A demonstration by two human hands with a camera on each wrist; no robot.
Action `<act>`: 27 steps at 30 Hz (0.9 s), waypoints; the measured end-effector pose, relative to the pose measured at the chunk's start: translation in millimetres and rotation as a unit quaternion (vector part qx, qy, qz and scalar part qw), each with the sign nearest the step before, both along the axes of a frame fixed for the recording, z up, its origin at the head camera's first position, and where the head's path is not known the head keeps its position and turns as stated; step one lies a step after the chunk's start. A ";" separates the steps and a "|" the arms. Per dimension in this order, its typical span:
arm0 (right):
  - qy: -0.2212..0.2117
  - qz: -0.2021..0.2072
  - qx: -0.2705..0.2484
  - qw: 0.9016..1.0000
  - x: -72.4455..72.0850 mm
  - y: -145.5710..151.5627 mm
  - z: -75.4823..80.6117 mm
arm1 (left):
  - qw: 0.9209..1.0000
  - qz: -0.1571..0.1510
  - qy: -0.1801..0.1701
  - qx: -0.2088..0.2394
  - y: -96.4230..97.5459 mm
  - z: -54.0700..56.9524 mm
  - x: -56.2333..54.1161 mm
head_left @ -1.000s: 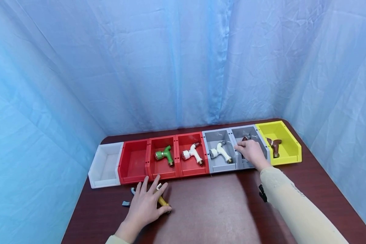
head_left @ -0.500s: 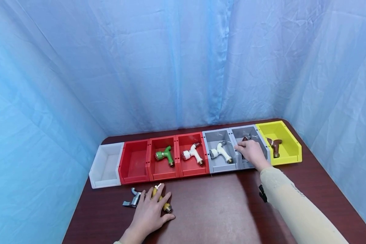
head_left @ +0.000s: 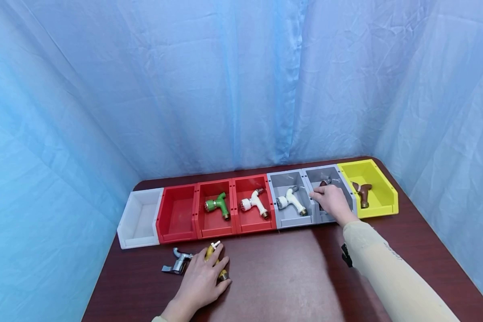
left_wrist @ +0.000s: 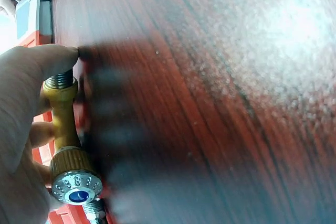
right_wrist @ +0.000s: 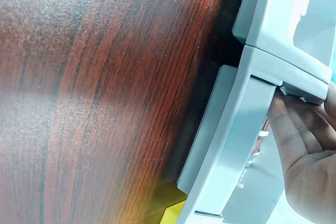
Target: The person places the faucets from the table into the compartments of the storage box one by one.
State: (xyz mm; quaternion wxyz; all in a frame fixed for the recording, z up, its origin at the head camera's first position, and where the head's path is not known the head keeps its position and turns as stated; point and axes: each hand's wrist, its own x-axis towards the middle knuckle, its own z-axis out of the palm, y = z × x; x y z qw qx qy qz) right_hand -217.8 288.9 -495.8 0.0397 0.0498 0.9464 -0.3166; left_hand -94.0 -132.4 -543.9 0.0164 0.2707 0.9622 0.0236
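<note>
My left hand (head_left: 201, 281) lies over a yellow tap (left_wrist: 65, 124) on the table, its thumb at the threaded end and its fingers round the far side. The tap's chrome knob has a blue centre. Just left of that hand lies a chrome lever tap (head_left: 180, 260). My right hand (head_left: 333, 201) pinches the divider wall (right_wrist: 283, 66) of the right grey bin (head_left: 350, 197), its fingers inside that bin. A dark brown tap (head_left: 325, 182) in the bin is mostly hidden behind the hand in the head view and lies apart from the fingers in the right wrist view.
Bins stand in a row: white (head_left: 141, 219), red (head_left: 179, 212), two more red ones with a green tap (head_left: 221, 205) and a white tap (head_left: 257, 203), a grey one with a white tap (head_left: 293, 201), and a yellow bin (head_left: 380, 192) with a brown tap (head_left: 363, 194). Blue curtains surround the table.
My left hand has drawn back from above both loose taps, uncovering the chrome one, and closed round the yellow tap, which has shifted slightly right. My right hand has stayed put.
</note>
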 end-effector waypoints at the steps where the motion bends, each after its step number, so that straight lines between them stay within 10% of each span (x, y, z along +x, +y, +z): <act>1: -0.001 0.000 0.000 1.000 0.1 0.1 0.0 | 1.000 -0.006 0.007 0.000 -0.3 -0.2 0.0; 17: -0.004 0.000 0.001 1.000 -0.1 -0.2 -2.4 | 0.988 -0.117 0.100 0.005 -10.6 6.7 -9.4; 27: -0.005 0.000 0.005 1.000 -0.8 0.8 -3.7 | 0.986 -0.126 0.107 0.019 -14.2 26.3 -22.9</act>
